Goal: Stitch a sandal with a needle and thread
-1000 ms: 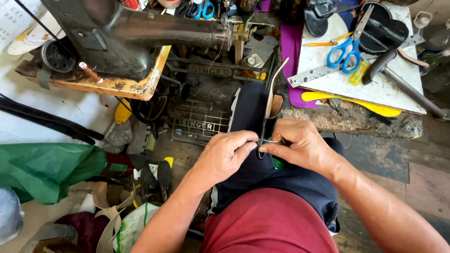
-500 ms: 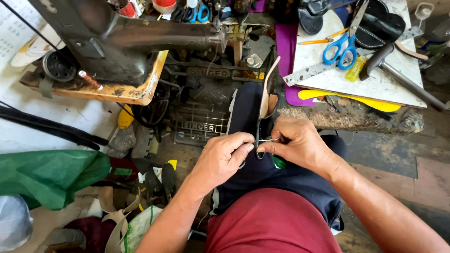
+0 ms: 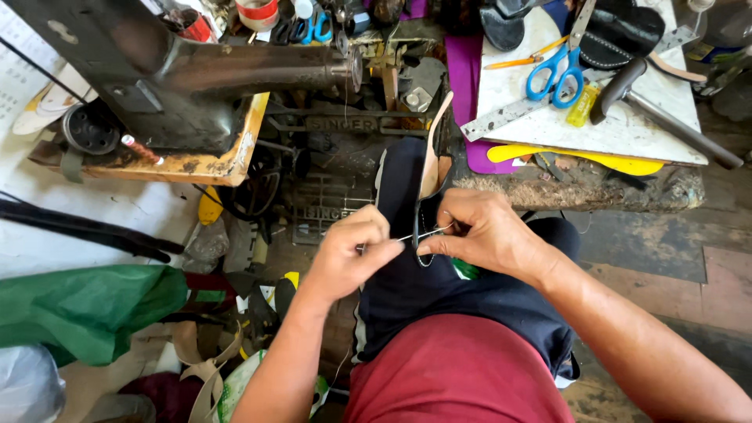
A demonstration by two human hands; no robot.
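- Scissors (image 3: pixel 554 72): blue handles
- Sewing machine (image 3: pixel 196 70): dark, worn metal
- Bag (image 3: pixel 82 309): green
- Shirt (image 3: pixel 462 372): red
- Shoe sole (image 3: pixel 429 168): tan with black edge

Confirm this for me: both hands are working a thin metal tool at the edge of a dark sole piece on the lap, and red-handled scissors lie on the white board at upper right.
One detail is wrong: the scissors have blue handles, not red, as the head view shows. The rest holds: the left hand and right hand work a thin metal tool at the edge of the dark sole piece on the lap, and the scissors lie on the white board at upper right.
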